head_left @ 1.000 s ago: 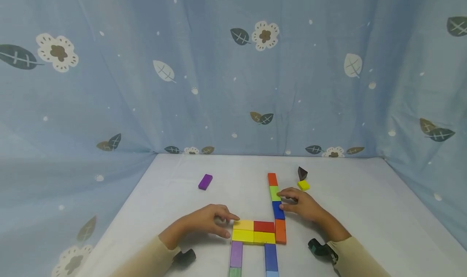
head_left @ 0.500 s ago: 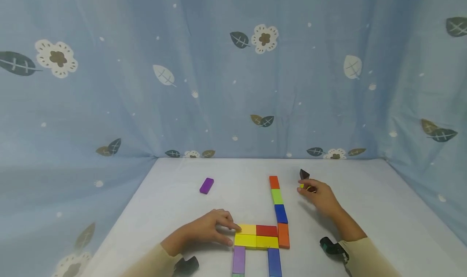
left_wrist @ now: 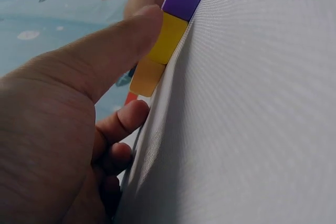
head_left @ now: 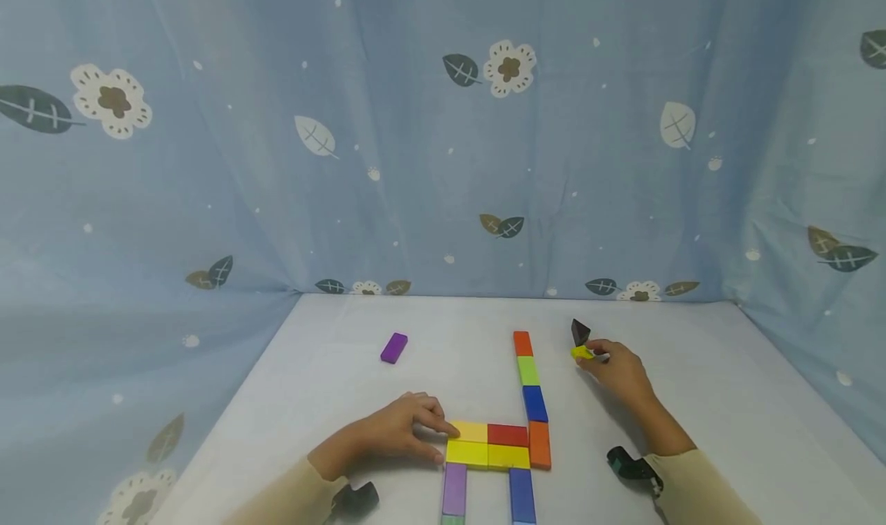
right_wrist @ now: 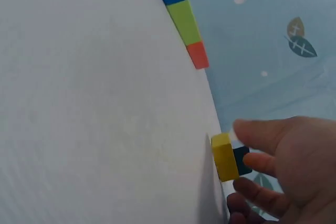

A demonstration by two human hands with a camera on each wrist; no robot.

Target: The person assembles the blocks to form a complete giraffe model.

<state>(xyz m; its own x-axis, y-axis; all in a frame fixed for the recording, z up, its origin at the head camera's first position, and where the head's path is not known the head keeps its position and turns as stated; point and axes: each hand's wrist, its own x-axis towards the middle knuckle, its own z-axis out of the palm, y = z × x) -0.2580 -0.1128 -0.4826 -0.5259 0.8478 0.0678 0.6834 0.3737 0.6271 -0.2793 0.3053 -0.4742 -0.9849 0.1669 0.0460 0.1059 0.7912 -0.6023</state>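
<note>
My left hand (head_left: 404, 425) lies at the left end of a flat block figure. Its index fingertip touches a pale yellow block (head_left: 472, 432), and the thumb is beside a bright yellow block (head_left: 467, 453). In the left wrist view the thumb passes in front of the yellow end (left_wrist: 170, 38). At the back right, my right hand (head_left: 623, 375) reaches to a small yellow block (head_left: 581, 352), thumb and fingers spread about it. The right wrist view shows this yellow block (right_wrist: 226, 158) with the index tip slightly apart from it. A dark wedge block (head_left: 580, 333) stands behind.
The figure continues with a red block (head_left: 507, 435), a purple leg (head_left: 454, 488), a blue leg (head_left: 522, 496), and a column of orange (head_left: 539, 444), blue (head_left: 535, 403), green (head_left: 528, 370) and orange-red (head_left: 523, 343) blocks. A loose purple block (head_left: 394, 348) lies left.
My right hand has left the green and blue blocks of the column and moved right to the small yellow block. My left hand stays at the pale yellow block.
</note>
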